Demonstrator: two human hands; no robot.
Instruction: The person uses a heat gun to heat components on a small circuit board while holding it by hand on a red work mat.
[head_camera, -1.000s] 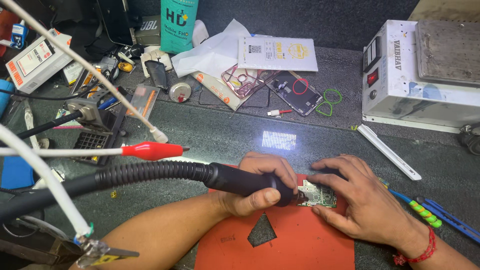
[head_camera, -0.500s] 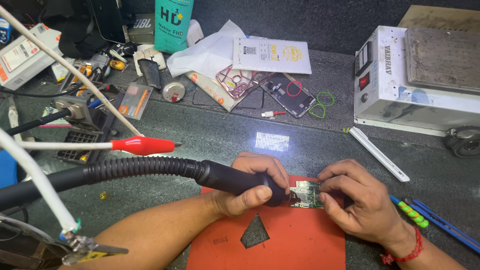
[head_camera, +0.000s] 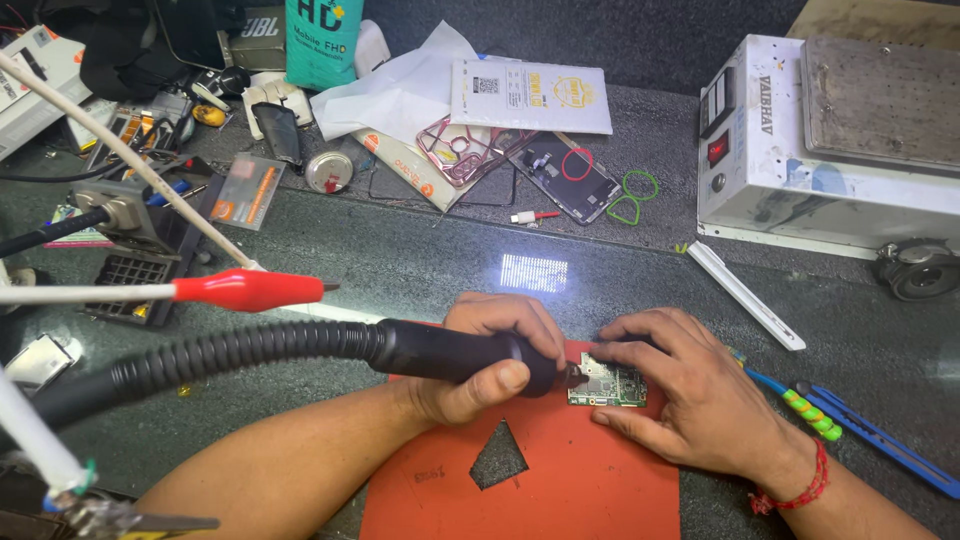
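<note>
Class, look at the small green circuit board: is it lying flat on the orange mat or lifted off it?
Lying flat. The circuit board rests on the orange mat, steadied by the right hand.

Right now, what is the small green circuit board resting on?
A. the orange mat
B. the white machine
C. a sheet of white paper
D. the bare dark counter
A: the circuit board lies on the orange mat, steadied by the right hand, while the left hand points the black hose tool at its edge.
</note>
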